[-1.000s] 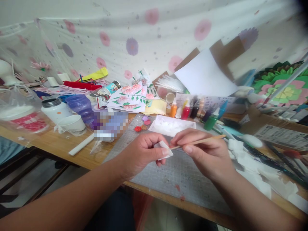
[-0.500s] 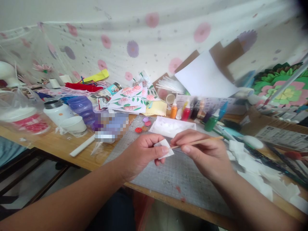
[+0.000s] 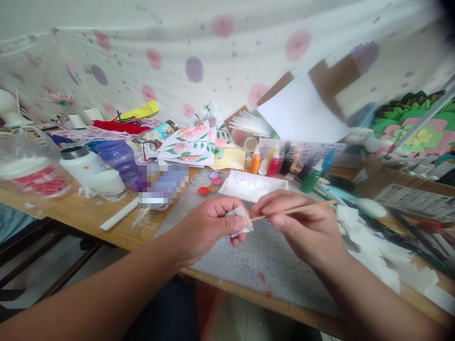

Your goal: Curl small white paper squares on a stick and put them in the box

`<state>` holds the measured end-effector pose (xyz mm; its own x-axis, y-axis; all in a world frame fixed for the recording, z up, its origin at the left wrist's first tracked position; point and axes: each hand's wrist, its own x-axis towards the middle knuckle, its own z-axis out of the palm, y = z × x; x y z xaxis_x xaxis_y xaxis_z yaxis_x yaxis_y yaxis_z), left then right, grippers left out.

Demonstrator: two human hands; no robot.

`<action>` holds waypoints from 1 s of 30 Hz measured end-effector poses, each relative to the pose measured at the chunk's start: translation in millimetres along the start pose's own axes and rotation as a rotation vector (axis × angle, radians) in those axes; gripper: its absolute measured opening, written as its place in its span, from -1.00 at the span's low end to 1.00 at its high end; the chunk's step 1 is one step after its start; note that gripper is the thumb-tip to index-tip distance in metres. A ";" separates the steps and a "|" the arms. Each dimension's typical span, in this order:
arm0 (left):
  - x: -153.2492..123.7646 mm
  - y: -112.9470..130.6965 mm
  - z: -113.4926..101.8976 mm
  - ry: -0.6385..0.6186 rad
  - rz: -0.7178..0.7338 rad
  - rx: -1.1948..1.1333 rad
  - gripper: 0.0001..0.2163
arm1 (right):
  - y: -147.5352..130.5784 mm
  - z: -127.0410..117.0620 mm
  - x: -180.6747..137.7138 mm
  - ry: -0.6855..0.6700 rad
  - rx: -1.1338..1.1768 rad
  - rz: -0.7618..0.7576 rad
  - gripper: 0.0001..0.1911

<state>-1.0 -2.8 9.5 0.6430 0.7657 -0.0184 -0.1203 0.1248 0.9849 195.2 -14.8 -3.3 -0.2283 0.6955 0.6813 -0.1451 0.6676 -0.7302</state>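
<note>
Between the thumb and fingers of my left hand point(image 3: 213, 227) is pinched a small piece of white paper point(image 3: 243, 223). My right hand point(image 3: 302, 222) grips a thin wooden stick point(image 3: 302, 208), held nearly level with its tip at the paper's right edge. Whether the tip lies in front of the paper or behind it I cannot tell. Both hands hover over a grey cutting mat point(image 3: 227, 265). Just beyond them lies a shallow white tray point(image 3: 280, 183) with white stuff in it. Small red, purple and pink round pieces point(image 3: 202, 190) lie left of the tray.
Paint bottles point(image 3: 255, 161) stand behind the tray. White paper pieces point(image 3: 380, 251) are piled at the right, beside a cardboard box point(image 3: 408, 194). At the left are a paper cup point(image 3: 106, 185), a white jar point(image 3: 80, 163) and a white roller point(image 3: 119, 214). Flower drawings point(image 3: 188, 147) lie at the back.
The paper has tilted in my left fingers and looks slightly bent. The stick's tip has shifted slightly left and down along with the paper. The whole view has shifted a little.
</note>
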 end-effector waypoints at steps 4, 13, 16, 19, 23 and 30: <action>-0.1 0.9 1.1 0.010 0.000 -0.006 -0.87 | 0.2 -0.5 -1.1 -0.010 -0.018 0.000 -0.82; -0.1 -0.4 -0.2 0.000 -0.009 0.006 -0.85 | -1.5 -1.0 0.1 -0.023 -0.042 -0.005 -0.79; 0.0 -1.2 -0.7 -0.002 -0.005 0.021 -0.85 | -2.1 -0.8 0.8 -0.023 -0.047 -0.006 -0.77; 0.4 -1.7 -0.4 0.006 0.000 0.052 -0.85 | -2.7 -0.5 1.1 -0.021 -0.048 0.000 -0.77; 1.3 -1.6 0.6 0.057 -0.010 0.240 -0.87 | -3.7 0.2 2.1 0.006 -0.064 -0.018 -0.76; 2.1 -3.8 0.7 0.122 -0.064 0.501 -0.86 | -6.7 4.7 4.2 -0.004 -0.251 -0.102 -0.80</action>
<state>1.4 -2.1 5.8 0.5409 0.8380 -0.0719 0.3128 -0.1210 0.9421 190.7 -17.7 4.3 -0.2282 0.6203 0.7505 0.0759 0.7798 -0.6214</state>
